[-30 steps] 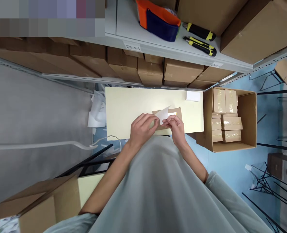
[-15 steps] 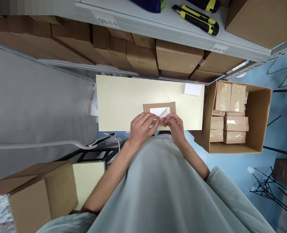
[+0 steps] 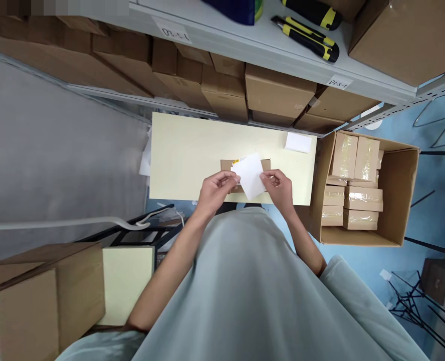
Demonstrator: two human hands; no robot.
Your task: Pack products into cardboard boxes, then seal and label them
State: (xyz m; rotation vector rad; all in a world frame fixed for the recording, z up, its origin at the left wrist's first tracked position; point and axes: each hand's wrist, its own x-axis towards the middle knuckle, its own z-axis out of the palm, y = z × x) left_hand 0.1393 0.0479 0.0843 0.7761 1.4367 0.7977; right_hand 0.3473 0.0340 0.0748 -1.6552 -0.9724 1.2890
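Thin white sheet (image 3: 251,175) held above surface (image 3: 185,155), by near edge | left hand (image 3: 212,193), right hand (image 3: 281,191): grip pinched on opposite sides | brown cardboard (image 3: 227,164) beneath | open-topped carton (image 3: 396,195) beside surface's right edge

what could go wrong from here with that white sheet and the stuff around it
1. The white sheet is held at its edges by the fingertips of the left hand and right hand, so it might crease or slip.
2. The piece of cardboard under it lies near the tabletop's near edge; a sleeve or wrist could nudge it off.
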